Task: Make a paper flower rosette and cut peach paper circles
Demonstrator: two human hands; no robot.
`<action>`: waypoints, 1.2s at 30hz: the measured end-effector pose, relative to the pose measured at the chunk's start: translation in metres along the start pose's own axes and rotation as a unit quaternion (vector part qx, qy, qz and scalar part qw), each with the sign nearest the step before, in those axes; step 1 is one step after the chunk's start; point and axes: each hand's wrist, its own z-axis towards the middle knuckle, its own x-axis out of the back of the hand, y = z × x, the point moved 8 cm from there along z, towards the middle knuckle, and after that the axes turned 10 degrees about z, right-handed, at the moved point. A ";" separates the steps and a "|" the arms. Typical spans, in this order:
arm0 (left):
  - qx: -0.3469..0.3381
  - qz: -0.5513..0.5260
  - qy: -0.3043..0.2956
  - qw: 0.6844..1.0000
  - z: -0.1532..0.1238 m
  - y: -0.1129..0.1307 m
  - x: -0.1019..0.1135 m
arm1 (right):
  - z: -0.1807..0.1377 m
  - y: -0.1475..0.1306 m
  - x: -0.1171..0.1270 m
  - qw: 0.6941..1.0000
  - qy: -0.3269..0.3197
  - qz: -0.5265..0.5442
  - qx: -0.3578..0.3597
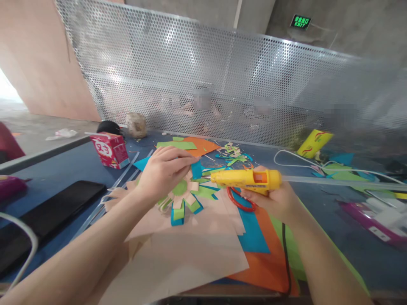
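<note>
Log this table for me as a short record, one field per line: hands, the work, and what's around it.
left hand: pinching a blue strip
right hand: gripping a yellow glue gun, tip by the strip
work: paper flower, looped petals
picture left: red carton, black phone
picture right: yellow packet
behind: paper scraps

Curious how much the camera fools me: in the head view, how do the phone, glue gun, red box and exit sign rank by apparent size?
1. Phone, helped by lying close to the camera
2. Glue gun and red box, too alike to rank: gun longer, box taller
3. Exit sign
</note>
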 end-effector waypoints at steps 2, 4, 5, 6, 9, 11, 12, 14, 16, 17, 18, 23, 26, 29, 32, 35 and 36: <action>0.001 -0.003 0.002 1.000 0.000 0.000 0.001 | 0.000 0.000 0.000 1.000 -0.003 -0.005 -0.003; 0.003 -0.005 0.001 1.000 0.000 -0.001 0.001 | 0.000 -0.003 0.001 1.000 -0.002 -0.016 0.003; 0.004 -0.006 0.000 1.000 0.001 -0.001 0.001 | 0.001 -0.004 0.001 1.000 -0.002 -0.023 0.007; 0.004 -0.008 -0.001 1.000 0.001 -0.001 0.001 | 0.001 -0.005 0.001 0.999 -0.001 -0.031 0.009; 0.002 -0.011 0.005 1.000 0.001 0.000 0.002 | 0.001 -0.005 0.001 0.999 -0.002 -0.044 0.009; 0.001 -0.012 0.012 1.000 0.002 0.000 0.003 | 0.001 -0.003 0.001 0.999 -0.003 -0.044 0.000; 0.003 -0.012 0.013 1.000 0.002 0.000 0.003 | 0.001 0.000 0.001 0.999 -0.003 -0.045 -0.008; 0.007 -0.011 0.011 1.000 0.003 -0.001 0.002 | 0.000 0.005 0.002 0.999 -0.003 -0.046 -0.023; 0.010 -0.012 0.005 1.000 0.003 -0.002 0.001 | -0.001 0.008 0.001 0.998 -0.004 -0.046 -0.031; 0.011 -0.013 0.002 1.000 0.003 -0.002 0.000 | -0.001 0.010 0.001 0.999 -0.006 -0.041 -0.033; 0.011 -0.013 0.000 1.000 0.003 -0.002 0.000 | -0.001 0.011 0.000 0.999 -0.008 -0.033 -0.036; 0.020 -0.011 0.003 1.000 0.003 -0.004 0.000 | 0.002 0.013 -0.006 0.989 -0.037 0.123 -0.069; 0.011 -0.006 -0.003 1.000 0.004 -0.004 -0.001 | 0.008 0.006 -0.005 0.964 -0.034 0.257 -0.050; -0.008 -0.004 0.008 1.000 0.003 -0.003 0.000 | 0.017 0.013 0.016 0.938 0.050 0.341 -0.038; -0.017 -0.005 0.005 1.000 0.002 -0.003 -0.001 | 0.019 0.046 0.052 0.893 0.214 0.387 -0.084; -0.019 -0.003 -0.004 1.000 0.001 -0.004 -0.003 | 0.006 0.097 0.072 0.857 0.291 0.302 -0.299; -0.017 -0.007 -0.006 1.000 0.001 -0.004 -0.004 | 0.003 0.107 0.077 0.852 0.297 0.280 -0.329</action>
